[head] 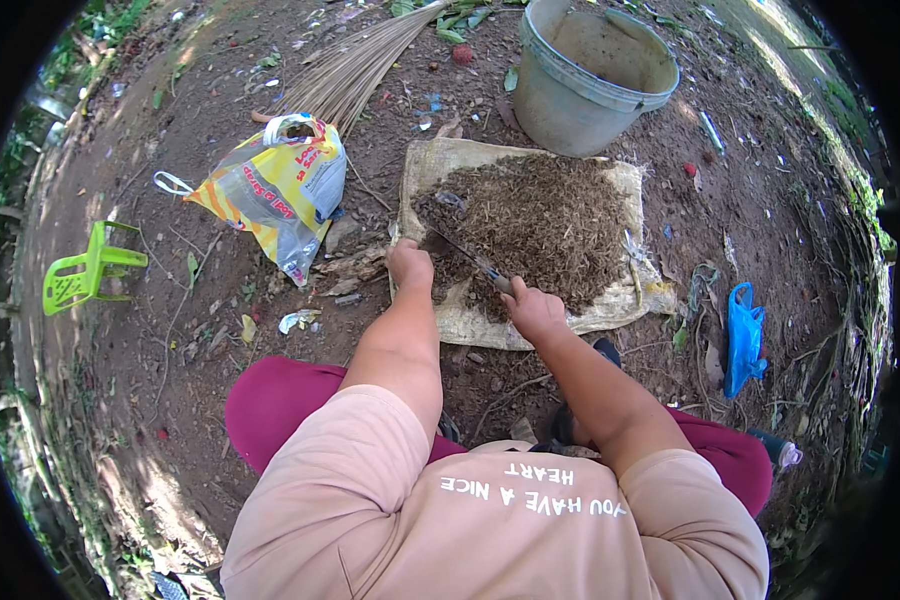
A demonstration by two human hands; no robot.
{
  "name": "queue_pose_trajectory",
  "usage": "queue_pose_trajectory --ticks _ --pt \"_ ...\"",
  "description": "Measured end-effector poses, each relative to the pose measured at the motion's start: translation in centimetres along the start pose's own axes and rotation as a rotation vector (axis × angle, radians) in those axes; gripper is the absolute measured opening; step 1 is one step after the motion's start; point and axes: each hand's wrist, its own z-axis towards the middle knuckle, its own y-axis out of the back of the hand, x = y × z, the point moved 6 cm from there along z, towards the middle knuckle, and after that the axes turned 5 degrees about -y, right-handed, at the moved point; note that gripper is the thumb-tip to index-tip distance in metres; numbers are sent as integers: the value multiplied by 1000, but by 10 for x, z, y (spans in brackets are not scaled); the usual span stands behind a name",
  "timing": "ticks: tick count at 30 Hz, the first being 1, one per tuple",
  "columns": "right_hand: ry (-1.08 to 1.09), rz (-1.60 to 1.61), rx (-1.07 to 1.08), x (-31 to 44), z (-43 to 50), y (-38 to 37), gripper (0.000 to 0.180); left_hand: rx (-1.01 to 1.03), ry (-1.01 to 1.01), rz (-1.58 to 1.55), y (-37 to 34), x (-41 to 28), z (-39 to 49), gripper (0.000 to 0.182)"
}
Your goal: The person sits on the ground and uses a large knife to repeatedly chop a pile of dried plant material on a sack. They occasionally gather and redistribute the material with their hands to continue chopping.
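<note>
A pale woven plastic sack lies flat on the soil before me, with a heap of brown shredded plant matter spread over it. My right hand is closed around the handle of a knife, whose dark, narrow blade points up and left over the heap's left part. At the sack's left edge is my left hand, fingers curled down at the edge; whether they grip the sack is hidden.
A large grey-green bucket stands just behind the sack. Left of it are a stick broom, a yellow plastic bag and a small green plastic chair. A blue plastic bag lies at right, near a bottle.
</note>
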Motion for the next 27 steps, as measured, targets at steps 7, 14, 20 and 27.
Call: queue_pose_trajectory --ticks 7,14,20,27 --pt "-82 37 7 10 -2 19 36 171 195 -85 -30 11 -10 44" --pt "-212 68 25 2 -21 71 38 235 67 -357 -44 -34 11 35" --pt "-199 1 37 -3 -10 118 40 162 -155 -20 -6 -62 34 31" --pt "-247 138 44 -17 11 137 38 148 -443 246 -27 -104 49 35"
